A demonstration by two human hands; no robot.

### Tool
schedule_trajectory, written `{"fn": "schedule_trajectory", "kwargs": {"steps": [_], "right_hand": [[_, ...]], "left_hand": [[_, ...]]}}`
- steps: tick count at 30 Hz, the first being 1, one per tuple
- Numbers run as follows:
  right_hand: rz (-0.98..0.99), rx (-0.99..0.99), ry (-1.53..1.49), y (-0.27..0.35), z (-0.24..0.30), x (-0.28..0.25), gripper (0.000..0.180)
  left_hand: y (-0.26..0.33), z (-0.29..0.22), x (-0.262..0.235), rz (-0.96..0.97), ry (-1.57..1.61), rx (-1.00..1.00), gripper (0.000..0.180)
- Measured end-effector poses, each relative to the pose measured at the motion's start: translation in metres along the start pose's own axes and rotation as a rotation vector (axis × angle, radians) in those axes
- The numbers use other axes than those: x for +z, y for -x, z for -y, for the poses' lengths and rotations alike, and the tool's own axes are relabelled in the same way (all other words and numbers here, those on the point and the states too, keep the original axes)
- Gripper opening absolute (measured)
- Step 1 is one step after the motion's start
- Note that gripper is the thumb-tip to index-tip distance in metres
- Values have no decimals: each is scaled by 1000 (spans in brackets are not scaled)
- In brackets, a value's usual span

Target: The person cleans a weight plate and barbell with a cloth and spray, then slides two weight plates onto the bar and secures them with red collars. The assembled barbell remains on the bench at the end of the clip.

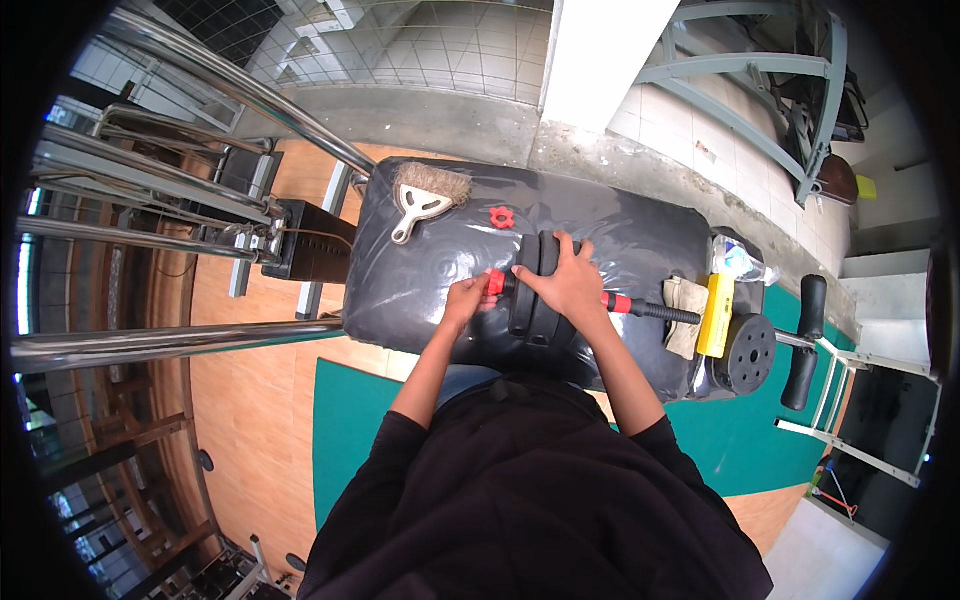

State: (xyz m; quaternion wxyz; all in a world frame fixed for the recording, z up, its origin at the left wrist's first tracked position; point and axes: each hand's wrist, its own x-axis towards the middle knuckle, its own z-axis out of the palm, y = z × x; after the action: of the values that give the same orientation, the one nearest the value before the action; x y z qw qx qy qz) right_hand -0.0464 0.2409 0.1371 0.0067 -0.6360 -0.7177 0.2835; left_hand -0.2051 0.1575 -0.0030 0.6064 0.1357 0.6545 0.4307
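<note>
On the black padded bench lies a dumbbell bar [668,312] with red grip sections and a threaded black end. Two black weight plates [541,328] stand on edge around its left part. My right hand [570,285] is closed over the upper rims of these plates, thumb toward the left and fingers at the far side. At the bar's left end, my left hand [467,302] pinches a red star collar [495,283]. A second red star collar [502,217] lies loose on the bench, beyond my hands. Part of the bar is hidden by the plates and my right hand.
The bench [640,215] also carries a bristle brush [425,203] at far left. To the right are a beige cloth [683,318], a yellow box [716,315], a clear plastic wrapper [735,260] and another black plate [750,355]. Chrome rails [180,341] extend leftward.
</note>
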Motion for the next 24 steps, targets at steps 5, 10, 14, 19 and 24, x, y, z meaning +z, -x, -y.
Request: {"fn": "schedule_trajectory", "kwargs": {"steps": [5,10,14,19,24], "right_hand": [[-9,-5,22,0,2,2,91],[-1,-5,14,0,2,1,92],[-14,-12,18,0,2,1,92],[8,-3,26,-1,2,0,93],[-4,-12,38,-1,1,2,92]], "left_hand": [[-2,6,-6,63,36,-101,40],[2,6,-5,140,157,-1,35],[-1,10,-9,196,216,-47,36],[2,10,-6,197,253,0,35],[1,5,-12,211,44,105,34]]}}
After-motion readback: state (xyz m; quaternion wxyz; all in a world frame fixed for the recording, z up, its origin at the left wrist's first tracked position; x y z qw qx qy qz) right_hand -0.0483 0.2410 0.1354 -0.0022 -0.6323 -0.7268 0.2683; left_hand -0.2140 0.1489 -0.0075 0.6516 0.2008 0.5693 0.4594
